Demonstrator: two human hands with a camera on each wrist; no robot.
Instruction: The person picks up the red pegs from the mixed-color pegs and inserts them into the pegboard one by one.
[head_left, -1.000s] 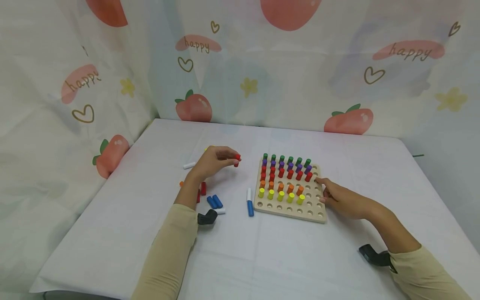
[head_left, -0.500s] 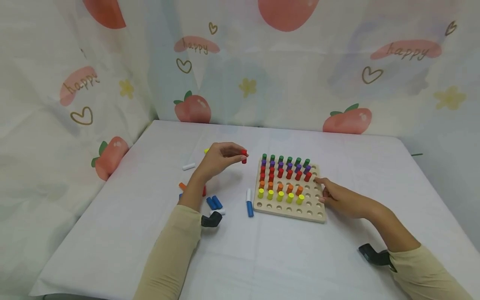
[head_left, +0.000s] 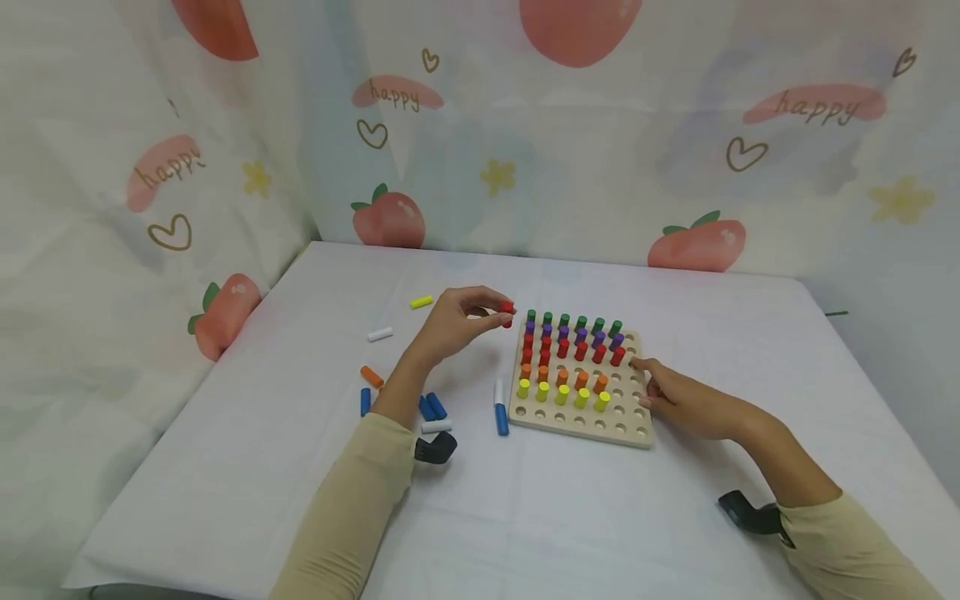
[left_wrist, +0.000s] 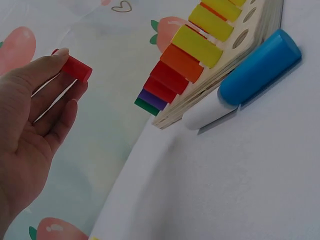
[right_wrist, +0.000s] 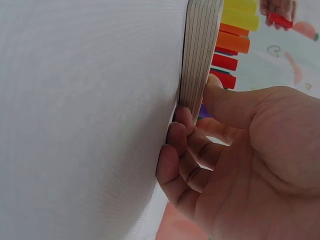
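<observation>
Just left of pegboard (head_left: 581,429), pinching red peg (left_wrist: 77,69) in left hand (head_left: 454,322); brought closer, so apparently mid-transfer, unseated; gripping board edge between right hand (head_left: 681,402) thumb and fingers.

A table was covered by a white tablecloth (head_left: 585,525), faintly creased. Behind it and along its left side, a pale backdrop (head_left: 585,192) was spread, tinted in places with soft blue. On it were printed red fruits (head_left: 388,220) with green leaves, brown heart outlines (head_left: 746,154), yellow flowers (head_left: 498,176) and pink patches (head_left: 816,104) lettered "happy". At the right, a thin dark strip (head_left: 836,313) was seen beyond the tablecloth's edge.
</observation>
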